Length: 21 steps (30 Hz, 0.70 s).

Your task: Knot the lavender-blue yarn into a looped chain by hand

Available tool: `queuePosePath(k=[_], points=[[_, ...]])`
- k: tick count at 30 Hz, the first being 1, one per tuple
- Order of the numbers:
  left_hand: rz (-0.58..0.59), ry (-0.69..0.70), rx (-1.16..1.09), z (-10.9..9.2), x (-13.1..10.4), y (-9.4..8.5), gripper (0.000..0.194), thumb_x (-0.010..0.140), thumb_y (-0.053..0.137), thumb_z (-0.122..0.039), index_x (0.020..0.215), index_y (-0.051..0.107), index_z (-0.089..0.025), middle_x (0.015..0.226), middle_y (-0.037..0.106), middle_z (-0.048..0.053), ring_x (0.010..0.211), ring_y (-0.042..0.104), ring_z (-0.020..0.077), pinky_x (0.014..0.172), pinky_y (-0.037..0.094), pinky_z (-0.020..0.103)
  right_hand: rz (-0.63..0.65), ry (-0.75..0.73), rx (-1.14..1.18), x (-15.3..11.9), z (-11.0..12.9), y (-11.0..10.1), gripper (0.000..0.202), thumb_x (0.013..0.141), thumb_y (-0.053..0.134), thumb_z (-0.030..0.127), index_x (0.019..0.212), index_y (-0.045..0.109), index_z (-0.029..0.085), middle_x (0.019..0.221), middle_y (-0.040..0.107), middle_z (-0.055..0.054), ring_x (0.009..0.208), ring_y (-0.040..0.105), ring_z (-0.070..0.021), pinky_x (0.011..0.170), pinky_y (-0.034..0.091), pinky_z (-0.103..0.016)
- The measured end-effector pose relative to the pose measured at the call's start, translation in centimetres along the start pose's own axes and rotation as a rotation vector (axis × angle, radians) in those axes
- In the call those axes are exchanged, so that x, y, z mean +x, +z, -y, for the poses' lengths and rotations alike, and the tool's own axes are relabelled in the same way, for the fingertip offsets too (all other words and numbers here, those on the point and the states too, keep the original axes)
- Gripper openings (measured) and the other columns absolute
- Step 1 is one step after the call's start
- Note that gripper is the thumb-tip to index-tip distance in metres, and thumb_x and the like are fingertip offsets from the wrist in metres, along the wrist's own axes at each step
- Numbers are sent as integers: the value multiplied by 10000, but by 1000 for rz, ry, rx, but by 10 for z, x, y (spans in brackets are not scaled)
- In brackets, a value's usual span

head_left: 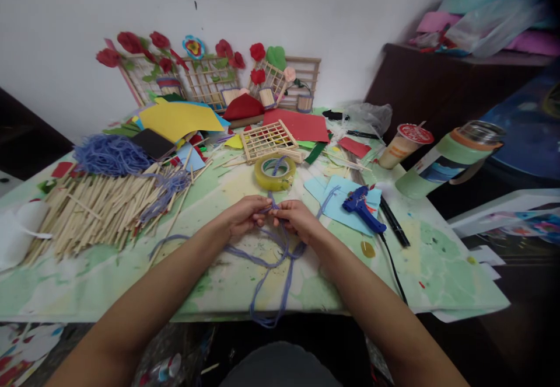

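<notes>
A heap of purple yarn [112, 154] rests on wooden sticks [94, 215] near 10 o'clock from a person's fingers, at the left of a patterned table [394, 273]. Between 8 and 9 o'clock, a length of the matching bundled strands [266, 265] trails over the cloth toward the sticks. At center, the left hand [245, 215] meets the strands from the left, its fingers closed in a pinch. The held stretch sits right at the fingertips, its long axis running roughly from 12 o'clock toward 5, across the narrow space between the hands; whether it is knotted there cannot be told. A roll of tape [263, 181] lies just beyond, at 12 o'clock, while a long loop drops toward 6 o'clock and over the near edge. The right hand [300, 219] closes in from the right, fingers also pinched on the strands, so neither hand is the nearer. Farther right, loose ends point between 2 and 3 o'clock onto blue paper [335, 205], beside a blue glue gun [364, 209] at 3.
</notes>
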<state>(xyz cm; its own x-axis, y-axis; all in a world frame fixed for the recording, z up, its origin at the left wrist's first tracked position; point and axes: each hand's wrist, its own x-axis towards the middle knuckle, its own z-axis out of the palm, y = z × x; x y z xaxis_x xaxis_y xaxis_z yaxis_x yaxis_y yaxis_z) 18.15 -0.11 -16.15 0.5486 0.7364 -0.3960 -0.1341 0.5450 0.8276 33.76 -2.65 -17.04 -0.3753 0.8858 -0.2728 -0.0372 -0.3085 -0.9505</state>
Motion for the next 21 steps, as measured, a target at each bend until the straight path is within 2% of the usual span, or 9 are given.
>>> queuePosePath(k=[3,5,7,10,15,18,21], points=[[-29,-48,21,2,0,-4,194,712,640,-233,667,499,-107,496,384,-57,353,221,-8,330,141,122,-39,-4,-108,0,-1,1,179,707,554,257,577,517,139,464,480,42,345,234,-29,359,119,-205],[-39,-59,52,4,0,-4,217,696,657,-248,657,481,-125,474,299,-89,347,181,-6,328,94,129,-68,-33,-212,2,-3,1,183,718,527,238,566,520,137,457,462,42,364,266,-37,376,163,-199],[-70,-42,84,6,0,-3,214,683,666,-248,676,480,-141,468,279,-97,344,172,1,327,88,135,-97,-73,-352,4,-5,1,186,728,502,218,563,529,135,471,474,32,398,325,-49,412,225,-196],[-124,-14,140,8,1,-2,190,674,663,-236,708,496,-151,460,334,-87,335,196,8,321,92,144,-146,-143,-662,4,-6,0,198,749,492,240,595,559,136,540,544,-1,481,428,-78,480,285,-208],[-179,5,172,10,3,-3,133,692,624,-212,715,506,-153,449,413,-66,307,219,11,311,91,152,-389,-203,-1141,-10,6,-2,293,783,491,433,774,615,168,761,643,-64,674,539,-155,535,284,-245],[-190,20,169,12,3,-3,120,704,611,-212,737,509,-158,450,451,-56,292,216,12,307,83,156,-404,-168,-1281,-20,15,0,305,817,451,431,799,618,177,789,654,-74,716,561,-173,549,290,-253],[-195,51,154,13,4,-2,124,708,612,-209,757,512,-156,511,527,-29,290,200,2,304,78,156,-332,-184,-1362,-29,18,8,311,858,389,388,805,612,179,787,654,-76,727,575,-178,570,313,-257]])
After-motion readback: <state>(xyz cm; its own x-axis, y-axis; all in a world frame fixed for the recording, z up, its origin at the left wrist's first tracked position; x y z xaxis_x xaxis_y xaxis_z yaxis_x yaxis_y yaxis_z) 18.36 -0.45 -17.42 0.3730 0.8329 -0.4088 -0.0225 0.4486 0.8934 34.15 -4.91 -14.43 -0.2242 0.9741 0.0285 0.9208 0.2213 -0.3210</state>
